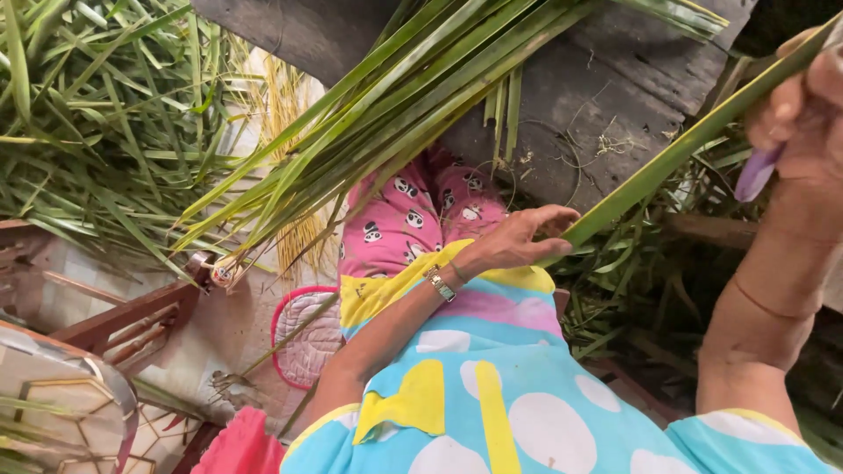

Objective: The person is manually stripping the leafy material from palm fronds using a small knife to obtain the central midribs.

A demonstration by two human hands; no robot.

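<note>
My left hand (520, 239) pinches the lower end of a long green palm leaf strip (676, 149) that runs up and to the right. My right hand (803, 105), at the top right edge, grips the same strip higher up together with a purple-handled tool (757, 171); its blade is hidden. A bundle of long green leaves (413, 88) lies across my lap, over pink panda-print trousers (413, 215). A wristwatch (441, 283) sits on my left wrist and a thin bangle (766, 307) on my right forearm.
A heap of green leaves (97, 114) fills the upper left. Dry yellow ribs (294, 114) hang beside it. A dark wooden board (606, 79) lies ahead. Cut leaf scraps (632, 290) litter the ground at right. A wooden frame (132, 320) and a pink-rimmed mat (303, 338) sit lower left.
</note>
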